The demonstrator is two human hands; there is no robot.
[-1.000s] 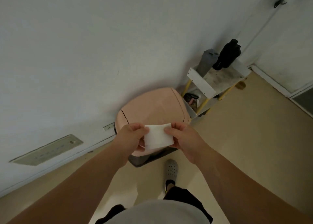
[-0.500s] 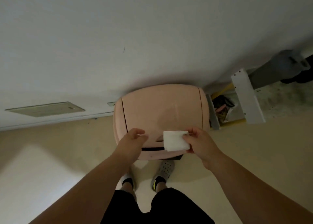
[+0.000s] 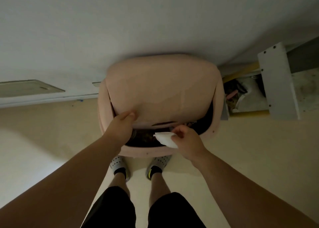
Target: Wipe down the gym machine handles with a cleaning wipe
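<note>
Right hand pinching white wipe over open pink bin, left hand gripping lifted lid

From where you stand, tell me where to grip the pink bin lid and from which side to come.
Grip the pink bin lid at its front lip, coming from the near side, fingers under the edge. It appears hinged by the wall and tilts up at the front, where the left hand already holds it. The right hand holds the white wipe.

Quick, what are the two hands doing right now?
Left hand: lifting the pink bin lid, fingers tucked under its edge.
Right hand: pinching a white wipe over the open bin.
</note>
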